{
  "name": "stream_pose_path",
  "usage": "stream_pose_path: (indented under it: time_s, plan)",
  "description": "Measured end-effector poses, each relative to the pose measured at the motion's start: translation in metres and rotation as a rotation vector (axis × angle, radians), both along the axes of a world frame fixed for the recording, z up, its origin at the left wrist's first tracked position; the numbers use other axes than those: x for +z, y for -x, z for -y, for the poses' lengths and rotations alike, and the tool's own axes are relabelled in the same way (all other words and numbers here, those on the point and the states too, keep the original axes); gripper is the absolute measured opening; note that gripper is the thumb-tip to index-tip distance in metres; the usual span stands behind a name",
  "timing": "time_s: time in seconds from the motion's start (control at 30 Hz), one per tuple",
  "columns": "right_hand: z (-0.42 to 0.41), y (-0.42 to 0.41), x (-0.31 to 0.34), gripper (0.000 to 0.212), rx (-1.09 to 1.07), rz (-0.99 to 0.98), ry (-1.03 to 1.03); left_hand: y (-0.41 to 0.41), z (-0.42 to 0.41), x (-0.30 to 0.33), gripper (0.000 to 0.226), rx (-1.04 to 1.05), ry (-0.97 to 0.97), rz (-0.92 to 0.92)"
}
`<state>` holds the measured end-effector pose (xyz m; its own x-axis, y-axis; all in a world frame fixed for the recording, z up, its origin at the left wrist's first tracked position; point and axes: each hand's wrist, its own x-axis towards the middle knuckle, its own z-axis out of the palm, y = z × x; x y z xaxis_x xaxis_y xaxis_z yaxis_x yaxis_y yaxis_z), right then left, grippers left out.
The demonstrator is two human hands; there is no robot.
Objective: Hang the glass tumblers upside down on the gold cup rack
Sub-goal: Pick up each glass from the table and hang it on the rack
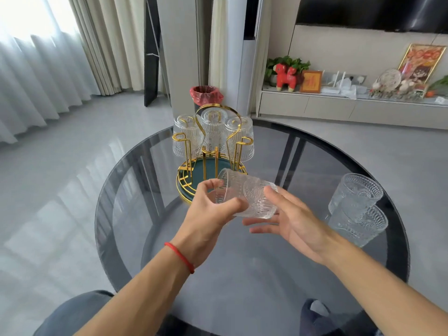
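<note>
The gold cup rack with a dark green base tray stands at the far middle of the round glass table. Three ribbed glass tumblers hang upside down on its far pegs; the near pegs are bare. A patterned glass tumbler lies on its side in the air just in front of the rack, mouth toward the left. My left hand grips it at the rim end. My right hand has fingers spread and touches its base end. Two more tumblers stand upright at the table's right.
A bin with a red bag stands on the floor behind the rack. A low cabinet with ornaments runs along the right wall. Curtains hang at the left. My knees show at the table's near edge.
</note>
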<state>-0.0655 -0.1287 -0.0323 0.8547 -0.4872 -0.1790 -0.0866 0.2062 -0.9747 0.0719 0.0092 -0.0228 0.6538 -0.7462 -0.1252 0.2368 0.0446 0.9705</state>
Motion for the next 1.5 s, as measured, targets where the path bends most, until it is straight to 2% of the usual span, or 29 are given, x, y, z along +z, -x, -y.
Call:
stream_pose_path:
  time_s: [0.07,0.13,0.23,0.27,0.37,0.43,0.53,0.63,0.7,0.9,1.07,1.23,1.5]
  plan:
    - [0.003,-0.001,0.004,0.056,-0.083,0.090,0.060,-0.006,-0.003,0.003,0.083,-0.047,-0.067,0.163]
    - [0.006,-0.002,0.010,0.059,-0.181,0.146,0.167,-0.011,-0.005,0.005,0.069,-0.083,-0.121,0.293]
    - [0.011,-0.003,0.024,0.064,-0.303,0.244,0.293,-0.016,-0.004,0.002,0.050,-0.051,-0.161,0.248]
    - [0.011,-0.004,0.031,0.065,-0.331,0.274,0.340,-0.018,-0.005,0.000,0.047,-0.028,-0.221,0.346]
    - [0.008,-0.013,0.059,0.064,-0.353,0.317,0.528,-0.020,-0.001,-0.015,0.046,-0.092,-0.580,0.995]
    - [0.003,-0.030,0.079,0.063,-0.345,0.329,0.627,-0.018,0.004,-0.025,0.056,-0.221,-0.753,1.196]
    - [-0.009,-0.068,0.105,0.058,-0.348,0.280,0.796,-0.018,0.010,-0.032,0.065,-0.342,-0.848,1.238]
    - [-0.021,-0.108,0.123,0.054,-0.313,0.193,1.051,-0.020,0.011,-0.034,0.062,-0.355,-0.900,1.294]
    - [-0.027,-0.133,0.127,0.059,-0.276,0.119,1.198,-0.020,0.013,-0.032,0.059,-0.338,-0.902,1.297]
    - [-0.039,-0.173,0.107,0.069,-0.248,-0.066,1.447,-0.018,0.011,-0.029,0.051,-0.343,-0.906,1.302]
    - [-0.036,-0.185,0.089,0.070,-0.234,-0.162,1.490,-0.020,0.008,-0.026,0.045,-0.352,-0.913,1.294]
    - [-0.032,-0.187,0.072,0.064,-0.253,-0.225,1.450,-0.017,0.008,-0.023,0.046,-0.332,-0.920,1.316]
    - [-0.029,-0.187,0.056,0.055,-0.247,-0.244,1.497,-0.016,0.010,-0.023,0.051,-0.295,-0.893,1.353]
